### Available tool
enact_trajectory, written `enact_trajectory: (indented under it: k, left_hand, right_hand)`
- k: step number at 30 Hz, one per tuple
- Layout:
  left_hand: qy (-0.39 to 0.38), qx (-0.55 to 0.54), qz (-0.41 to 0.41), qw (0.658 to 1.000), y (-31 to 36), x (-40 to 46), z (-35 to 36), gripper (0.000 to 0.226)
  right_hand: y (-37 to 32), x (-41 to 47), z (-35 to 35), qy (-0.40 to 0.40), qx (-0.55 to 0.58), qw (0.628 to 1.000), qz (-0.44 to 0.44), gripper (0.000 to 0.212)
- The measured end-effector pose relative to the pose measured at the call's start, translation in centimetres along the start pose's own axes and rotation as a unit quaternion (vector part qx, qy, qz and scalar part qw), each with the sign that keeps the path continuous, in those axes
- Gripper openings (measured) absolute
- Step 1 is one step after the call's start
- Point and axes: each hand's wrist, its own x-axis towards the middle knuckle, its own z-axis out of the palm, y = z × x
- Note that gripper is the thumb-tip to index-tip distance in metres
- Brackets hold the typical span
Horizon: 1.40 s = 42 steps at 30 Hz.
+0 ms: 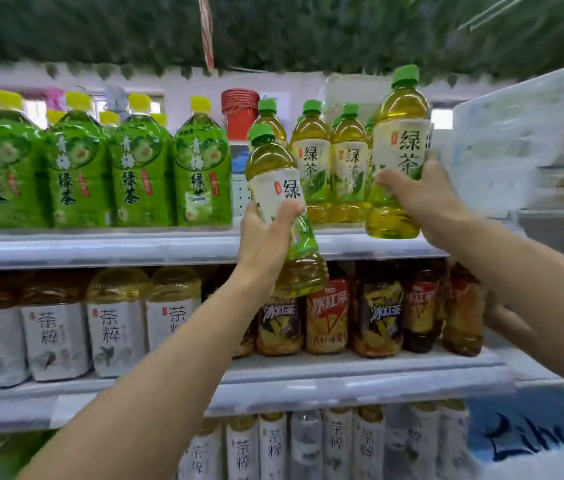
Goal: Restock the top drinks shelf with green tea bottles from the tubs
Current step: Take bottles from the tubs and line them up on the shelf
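The shelf unit fills the view, three levels showing. On the top shelf stands a row of big green-wrapped bottles with yellow caps, and to their right a small group of green tea bottles with green caps, upright and close together. The middle shelf carries white-labelled tea bottles on the left and dark iced tea bottles on the right. A red pot sits behind the top row (blurred).

The right hand grips one green tea bottle round its lower label, upright, its base just above the top shelf edge, beside the standing group. The left hand grips a second green tea bottle round its middle, fingers curled over the label; it tilts left, in front of the shelf edge.
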Motion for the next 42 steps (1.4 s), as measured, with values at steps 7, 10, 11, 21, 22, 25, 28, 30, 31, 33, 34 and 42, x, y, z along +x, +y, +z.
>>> enact_trajectory:
  k: [7,10,11,21,22,25,28,30,31,33,34,42]
  left_hand:
    - [-0.022,0.086,0.057,0.994,-1.0,3.3,1.6,0.054]
    - [-0.016,0.086,0.061,0.994,-1.7,3.8,1.6,0.064]
    - [-0.016,0.084,0.061,0.994,-1.9,3.9,1.6,0.066]
    - [-0.016,0.067,0.079,0.995,-2.8,4.6,1.8,0.073]
    - [-0.017,0.067,0.077,0.995,-2.7,4.5,1.9,0.073]
    - [-0.022,0.085,0.057,0.994,-2.1,4.2,1.7,0.051]
    - [-0.034,0.113,0.054,0.992,-1.9,4.1,1.4,0.047]
    - [-0.045,0.099,0.079,0.991,-1.7,3.4,1.6,0.061]
    - [-0.05,0.082,0.093,0.991,-1.7,3.0,1.9,0.069]
    - [-0.05,0.047,0.106,0.992,-1.5,2.4,2.8,0.082]
    - [-0.054,0.026,0.103,0.993,-1.3,2.4,3.2,0.083]
    - [-0.109,0.088,0.142,0.98,1.6,4.5,4.0,0.106]
  right_hand:
    - [2.6,5.5,-0.5,0.028,-0.013,1.0,-0.001,0.049]
    - [4.4,6.8,0.0,0.016,-0.015,1.0,0.022,0.059]
    - [4.9,7.2,0.1,0.007,-0.014,0.999,0.033,0.062]
    - [7.1,9.0,0.1,-0.039,-0.032,0.997,0.064,0.065]
    - [7.1,8.9,0.1,-0.046,-0.04,0.996,0.07,0.066]
    - [7.2,8.1,0.3,-0.018,-0.126,0.99,0.063,0.071]
    - [5.6,4.4,0.9,0.106,-0.182,0.971,-0.112,0.062]
    - [4.0,1.1,1.4,0.043,-0.104,0.975,-0.19,0.056]
    - [3.2,-0.4,1.8,-0.056,-0.068,0.98,-0.177,0.059]
    - [1.9,-3.1,2.4,-0.259,-0.042,0.961,-0.092,0.077]
    - [1.6,-3.9,2.6,-0.312,-0.03,0.948,-0.059,0.081]
    - [1.5,-2.6,0.9,-0.179,0.085,0.977,-0.081,0.05]
